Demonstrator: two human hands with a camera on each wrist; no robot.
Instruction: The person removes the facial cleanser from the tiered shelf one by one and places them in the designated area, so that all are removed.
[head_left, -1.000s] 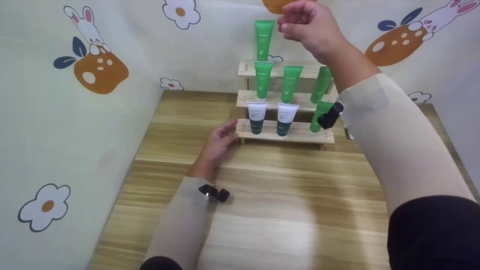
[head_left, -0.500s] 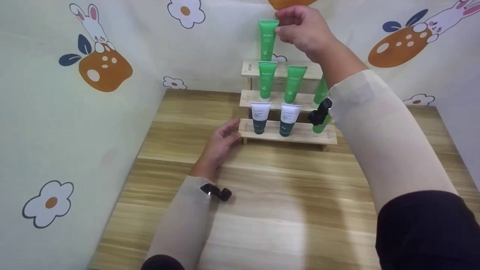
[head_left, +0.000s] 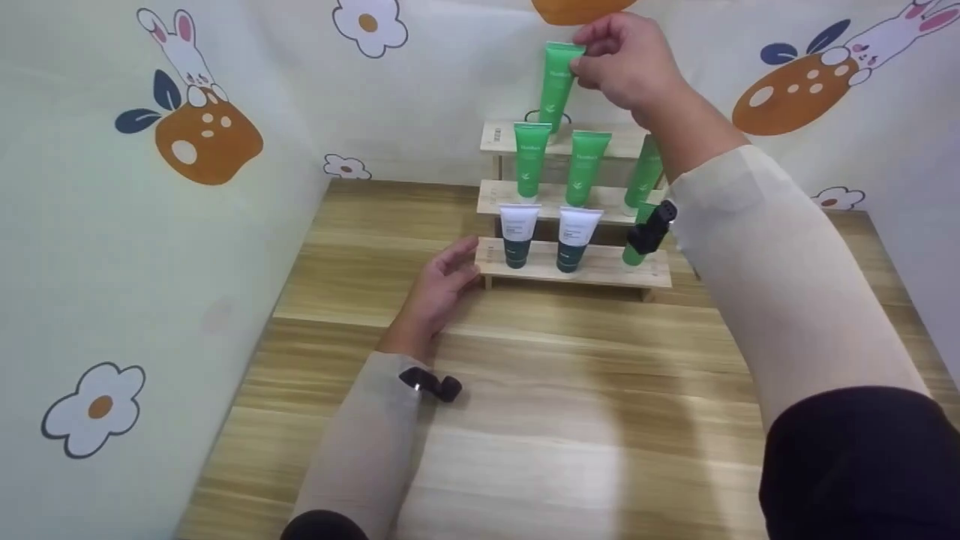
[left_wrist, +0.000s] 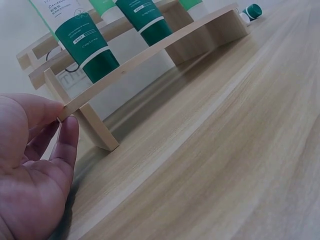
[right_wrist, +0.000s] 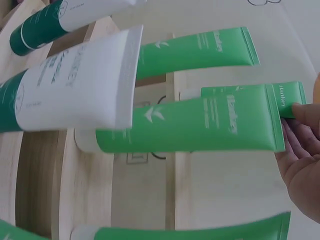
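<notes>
A three-step wooden rack (head_left: pixel 607 264) bears green squeeze tubes and two white tubes with dark green lower parts, all standing on their caps. At its top step, my right hand (head_left: pixel 637 67) pinches one green tube (head_left: pixel 556 86) by its flat top end; the tube leans slightly and its cap is at the board. In the right wrist view, the thumb presses that tube's end (right_wrist: pixel 292 95), partly behind another green tube (right_wrist: pixel 200 125). My left hand (head_left: pixel 436 292) pinches the left end of the lowest board (left_wrist: pixel 122 72) between thumb and fingers.
The middle step holds several green tubes, among them one at centre (head_left: pixel 587 169). On the lowest step stand a left white tube (head_left: pixel 517 232), a second white tube (head_left: pixel 575 238) and a green tube (head_left: pixel 634 253) partly behind the right wrist camera (head_left: pixel 652 227). Patterned walls enclose the wooden tabletop (head_left: pixel 525 420).
My right hand has come down to the top green tube, taken hold of its upper end and shifted it right along the top step. The left hand stays at the rack.
</notes>
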